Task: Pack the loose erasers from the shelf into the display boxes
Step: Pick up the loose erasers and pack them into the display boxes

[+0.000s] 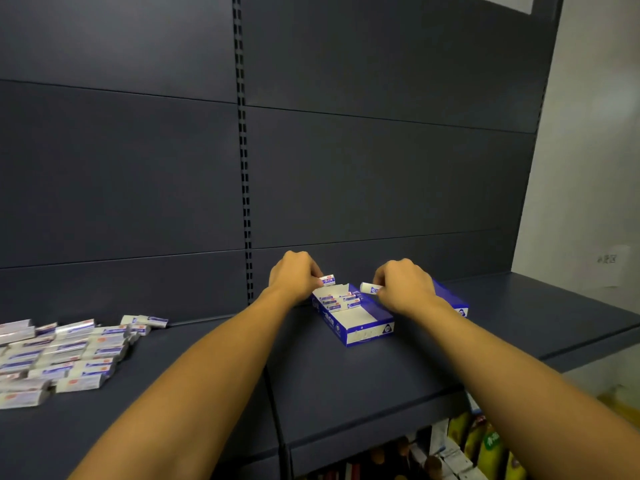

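Eraser in right hand lies crosswise, end pointing left.

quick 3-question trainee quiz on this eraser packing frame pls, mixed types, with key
1. True or false: each hand holds one eraser above the open display box.
2. Where does the pile of loose erasers lie?
A. left part of the shelf
B. inside the box
C. under the right forearm
3. Fill in: the erasers already packed sit at the box's ____ end, the one nearer the back panel.

Key
1. True: the left hand pinches an eraser, and the right hand pinches another eraser.
2. A
3. far
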A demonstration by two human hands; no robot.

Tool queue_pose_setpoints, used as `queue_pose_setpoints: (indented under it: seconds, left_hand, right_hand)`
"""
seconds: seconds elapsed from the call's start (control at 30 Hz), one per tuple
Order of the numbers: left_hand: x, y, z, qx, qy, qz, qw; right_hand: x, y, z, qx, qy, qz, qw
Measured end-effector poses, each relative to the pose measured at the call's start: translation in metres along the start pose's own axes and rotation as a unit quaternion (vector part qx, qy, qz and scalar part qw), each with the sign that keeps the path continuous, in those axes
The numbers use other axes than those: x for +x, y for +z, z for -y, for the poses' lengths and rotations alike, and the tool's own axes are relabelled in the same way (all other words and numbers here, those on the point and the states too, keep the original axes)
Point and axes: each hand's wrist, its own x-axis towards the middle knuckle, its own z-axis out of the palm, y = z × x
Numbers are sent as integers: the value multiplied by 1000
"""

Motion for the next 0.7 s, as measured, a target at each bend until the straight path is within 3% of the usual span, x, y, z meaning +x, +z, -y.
queue_pose_setpoints:
  seconds: [0.7]
  left_hand:
    - [55, 53, -5, -26, -49, -26, 998]
  right_hand:
    - [107, 71, -38, 144, -90, 43, 985]
